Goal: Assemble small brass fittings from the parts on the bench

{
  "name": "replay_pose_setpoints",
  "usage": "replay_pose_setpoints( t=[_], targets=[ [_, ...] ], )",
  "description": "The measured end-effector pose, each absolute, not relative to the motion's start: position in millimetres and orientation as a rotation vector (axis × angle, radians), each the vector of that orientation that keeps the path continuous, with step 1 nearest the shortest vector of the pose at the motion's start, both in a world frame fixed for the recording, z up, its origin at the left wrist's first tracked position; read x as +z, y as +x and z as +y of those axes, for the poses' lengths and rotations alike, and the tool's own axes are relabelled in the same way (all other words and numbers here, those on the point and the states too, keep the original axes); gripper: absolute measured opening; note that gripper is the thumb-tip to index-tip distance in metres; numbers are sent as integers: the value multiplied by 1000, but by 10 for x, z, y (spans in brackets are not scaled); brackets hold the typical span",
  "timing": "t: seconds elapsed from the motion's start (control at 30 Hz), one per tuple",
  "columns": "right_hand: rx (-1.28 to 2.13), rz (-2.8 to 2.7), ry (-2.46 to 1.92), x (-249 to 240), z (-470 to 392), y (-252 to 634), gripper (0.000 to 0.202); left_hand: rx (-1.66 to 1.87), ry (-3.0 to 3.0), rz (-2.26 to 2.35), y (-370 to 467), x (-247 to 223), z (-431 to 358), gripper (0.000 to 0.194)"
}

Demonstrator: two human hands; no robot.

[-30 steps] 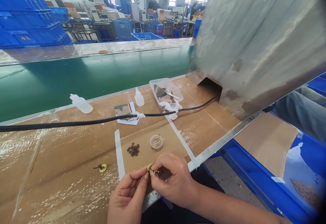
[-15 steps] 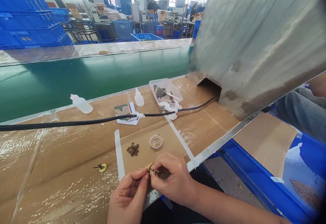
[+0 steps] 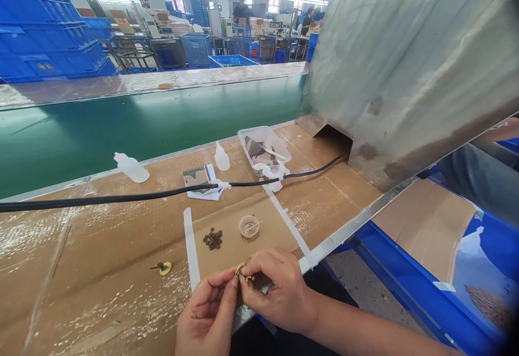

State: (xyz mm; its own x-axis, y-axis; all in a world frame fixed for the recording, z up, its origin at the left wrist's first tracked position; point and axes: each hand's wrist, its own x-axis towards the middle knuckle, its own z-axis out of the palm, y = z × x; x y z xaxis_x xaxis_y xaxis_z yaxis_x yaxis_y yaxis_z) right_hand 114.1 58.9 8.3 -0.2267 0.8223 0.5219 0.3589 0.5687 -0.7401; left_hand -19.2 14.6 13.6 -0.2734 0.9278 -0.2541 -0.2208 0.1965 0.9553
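Note:
Between my two hands is a small part with a round yellow disc (image 3: 239, 268) and a dark piece. My left hand (image 3: 211, 304) pinches the disc at its edge with thumb and fingertip. From the other side, my right hand (image 3: 275, 288) pinches the same part, its fingertips almost meeting the left ones. The fingers hide much of it. A similar yellow disc with a dark stem (image 3: 165, 268) lies on the table to the left. Just beyond my hands sit a pile of small brown discs (image 3: 213, 239) and a clear round cup (image 3: 248, 227) with a thin stick.
A black cable (image 3: 121, 199) crosses the brown-covered table. Behind it stand two white squeeze bottles (image 3: 222, 157) and a clear plastic box (image 3: 263, 148). A large metal panel (image 3: 405, 75) rises at right. Beyond runs a green belt (image 3: 162, 121); people work in the background.
Both hands keep their pinch on the yellow part, with only a slight shift of the fingers. The whole view has moved a little. At far right, another person's arm has shifted.

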Motion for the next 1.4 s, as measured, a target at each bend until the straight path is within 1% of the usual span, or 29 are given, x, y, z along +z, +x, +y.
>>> replay_pose_setpoints(
  t=[0.17, 0.43, 0.63, 1.13, 1.4],
  targets=[
    [584, -1824, -906, 86, 577, 1150, 11, 1345, 813, 1396, -212, 79, 121, 24],
    [648, -1815, -870, 61, 568, 1176, 20, 1409, 657, 1368, -168, 135, 135, 29],
    [596, -1806, -814, 34, 556, 1173, 16, 1430, 631, 1356, -158, 133, 136, 27],
    [554, -1774, -694, -7, 582, 1188, 19, 1424, 689, 1344, -189, 84, 120, 23],
    [554, -1779, -693, -7, 582, 1183, 18, 1433, 696, 1391, -168, 116, 134, 27]
  ],
)
